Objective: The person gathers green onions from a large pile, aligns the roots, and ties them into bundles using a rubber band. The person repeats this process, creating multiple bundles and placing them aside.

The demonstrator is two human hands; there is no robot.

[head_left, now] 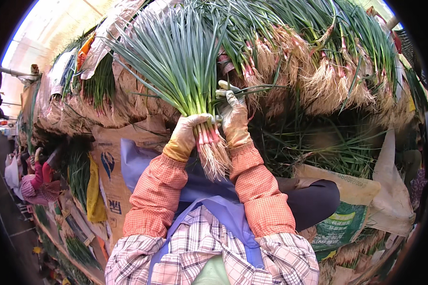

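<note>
A fanned bunch of spring onions [188, 78] is upright in front of me, long green leaves at the top, pink-white stems and pale stringy roots hanging below. My left hand [189, 133], in a pale, yellow-stained glove, is closed around the stems just above the roots. On the bunch's right side, my right hand [234, 116], gloved alike, has its fingers curled in against the stems. A thin green leaf [259, 88] runs out sideways from those fingers; they seem to pinch it, though the grip is partly hidden.
A long heap of rooted spring onions [318, 61] spans the far side. Loose green leaves [323, 147] lie below it at right. Brown sacking [111, 166] and a yellow cloth [95, 190] are at left, a green printed sack [340, 225] at lower right. Another person [38, 183] sits far left.
</note>
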